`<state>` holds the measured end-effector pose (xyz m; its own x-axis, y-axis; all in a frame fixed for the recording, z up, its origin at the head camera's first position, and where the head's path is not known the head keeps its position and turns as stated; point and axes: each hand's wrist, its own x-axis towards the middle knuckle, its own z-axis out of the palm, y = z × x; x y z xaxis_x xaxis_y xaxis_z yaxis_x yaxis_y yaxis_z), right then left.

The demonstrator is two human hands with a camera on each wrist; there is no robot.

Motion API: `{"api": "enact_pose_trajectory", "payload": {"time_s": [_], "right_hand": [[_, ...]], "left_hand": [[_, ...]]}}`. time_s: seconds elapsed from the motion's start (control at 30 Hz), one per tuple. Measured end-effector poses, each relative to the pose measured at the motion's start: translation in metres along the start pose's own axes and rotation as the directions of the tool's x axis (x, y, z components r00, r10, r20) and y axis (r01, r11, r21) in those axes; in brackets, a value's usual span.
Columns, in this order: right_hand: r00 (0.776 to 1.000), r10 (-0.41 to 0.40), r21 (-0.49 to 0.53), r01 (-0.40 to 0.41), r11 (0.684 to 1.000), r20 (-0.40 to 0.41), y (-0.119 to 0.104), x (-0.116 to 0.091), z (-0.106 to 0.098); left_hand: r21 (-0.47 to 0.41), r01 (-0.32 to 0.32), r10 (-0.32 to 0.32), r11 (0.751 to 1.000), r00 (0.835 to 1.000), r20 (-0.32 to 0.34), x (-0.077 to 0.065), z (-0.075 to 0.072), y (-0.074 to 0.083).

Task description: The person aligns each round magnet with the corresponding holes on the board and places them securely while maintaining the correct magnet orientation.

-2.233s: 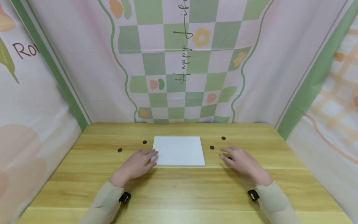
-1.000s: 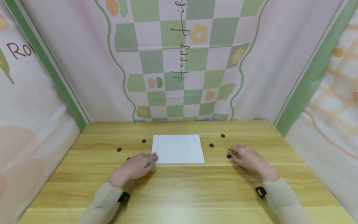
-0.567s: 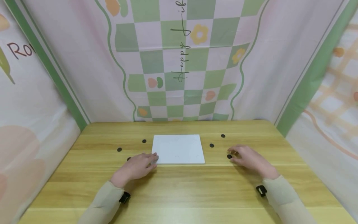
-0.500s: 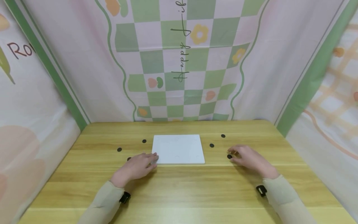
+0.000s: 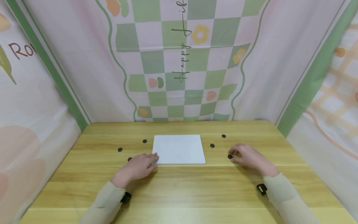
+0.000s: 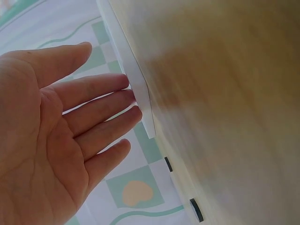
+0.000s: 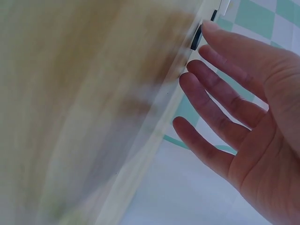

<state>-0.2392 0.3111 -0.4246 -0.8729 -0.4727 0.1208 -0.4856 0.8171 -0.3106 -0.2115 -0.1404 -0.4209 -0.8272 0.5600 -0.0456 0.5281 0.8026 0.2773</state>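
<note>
A thin white board (image 5: 179, 149) lies flat on the wooden table, with faint round marks on its face. My left hand (image 5: 137, 168) rests its fingertips on the board's near left corner; in the left wrist view the fingers (image 6: 101, 110) are nearly straight against the board's edge (image 6: 136, 79), the thumb held apart. To the board's right, my right hand (image 5: 247, 157) has thumb and index finger at opposite sides of a small black disc (image 5: 230, 156), pinching it at the table. The right wrist view shows this disc (image 7: 196, 38) by the thumb tip, other fingers loosely bent.
Two more black discs lie right of the board, a nearer one (image 5: 212, 145) and a farther one (image 5: 223, 136). Left of it are others (image 5: 144, 141), (image 5: 120, 149), one partly hidden by the left hand (image 5: 130, 159). Printed curtains (image 5: 181, 62) close off the back and sides.
My right hand has moved a little to the right, and its thumb and index finger have closed in on the black disc. The left fingertips have settled slightly lower on the board's edge.
</note>
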Motion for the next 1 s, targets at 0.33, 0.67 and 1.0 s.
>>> {"api": "enact_pose_trajectory", "payload": {"time_s": [0.33, 0.67, 1.0], "right_hand": [[1.0, 0.021, 0.019, -0.022, 1.0, 0.018, 0.0022, 0.0018, 0.001], [0.998, 0.048, 0.037, -0.05, 0.998, 0.037, 0.0032, 0.0056, -0.0011], [0.995, 0.076, 0.11, -0.083, 0.99, 0.066, 0.0037, 0.0086, -0.003]], "left_hand": [[0.01, -0.005, 0.005, 1.0, 1.0, -0.003, 0.0005, 0.0003, 0.0011], [0.009, -0.006, 0.006, 1.0, 1.0, -0.007, -0.0003, 0.0002, 0.0034], [0.005, -0.004, 0.004, 1.0, 1.0, -0.005, 0.0, 0.0004, 0.0033]]}}
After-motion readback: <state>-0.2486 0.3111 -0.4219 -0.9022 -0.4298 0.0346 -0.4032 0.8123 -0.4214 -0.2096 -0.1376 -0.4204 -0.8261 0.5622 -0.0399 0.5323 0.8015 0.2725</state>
